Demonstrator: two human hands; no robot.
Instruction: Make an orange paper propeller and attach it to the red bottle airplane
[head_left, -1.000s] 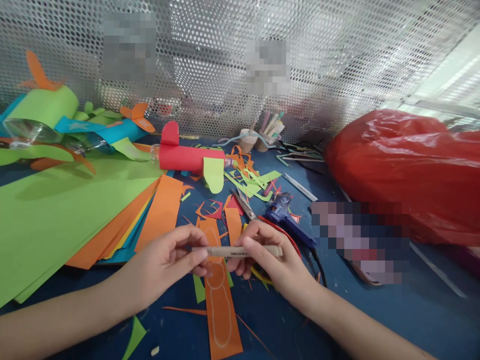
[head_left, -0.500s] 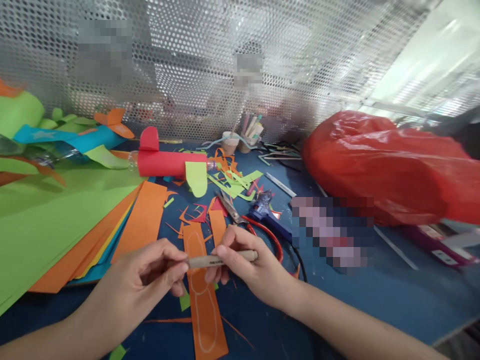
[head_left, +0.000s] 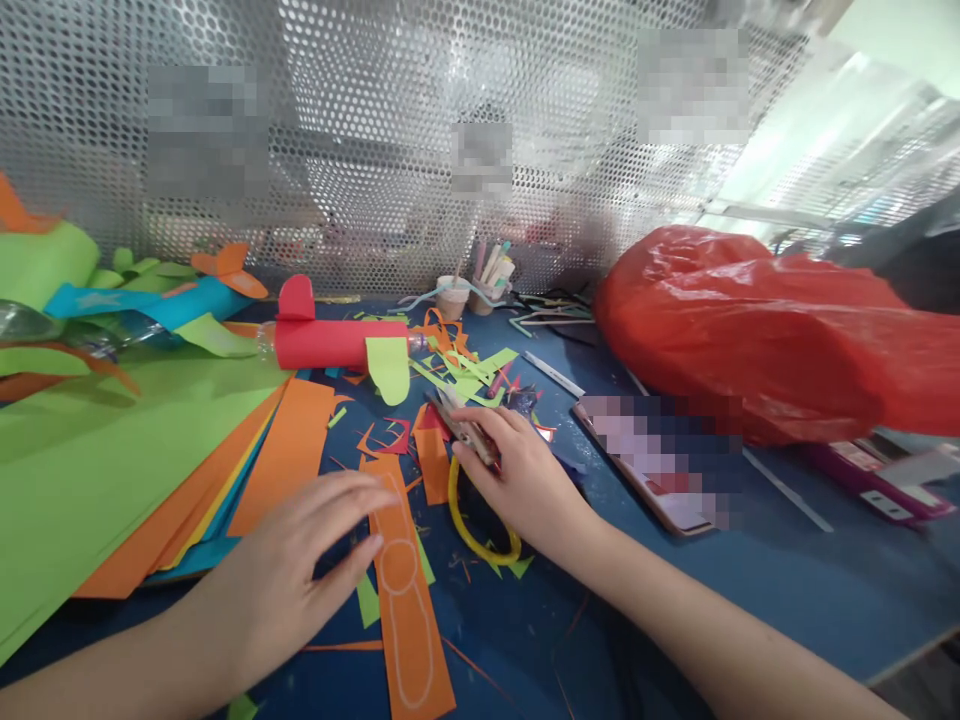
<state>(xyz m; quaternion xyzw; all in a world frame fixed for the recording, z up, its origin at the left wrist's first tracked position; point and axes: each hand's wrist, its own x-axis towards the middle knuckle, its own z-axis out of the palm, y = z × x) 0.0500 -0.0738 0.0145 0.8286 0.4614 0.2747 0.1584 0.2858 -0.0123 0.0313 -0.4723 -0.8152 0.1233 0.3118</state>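
Observation:
My right hand (head_left: 517,465) is closed on a pair of scissors (head_left: 459,420), blades pointing away and a yellow handle loop (head_left: 484,552) showing below the fingers. Whether a pen is also in that hand I cannot tell. Held over the left edge of an orange paper strip (head_left: 411,630), my left hand (head_left: 307,545) has thumb and fingers apart with nothing between them. A pale outline with rounded ends and a circle is drawn on the strip. A shorter orange piece (head_left: 432,465) lies beside the scissors. Behind my right hand, a dark blue glue gun (head_left: 523,400) is mostly hidden.
Stacked coloured sheets (head_left: 150,420) cover the left side, with a red paper-wrapped bottle (head_left: 330,343) behind them. Paper scraps (head_left: 476,370) and cups of pens (head_left: 489,290) stand further back. At right are a phone (head_left: 645,460) and a large red plastic bag (head_left: 750,340).
My left hand has let go of the pen it held jointly with my right hand. My right hand has moved slightly forward and taken hold of the scissors, whose yellow loop now shows.

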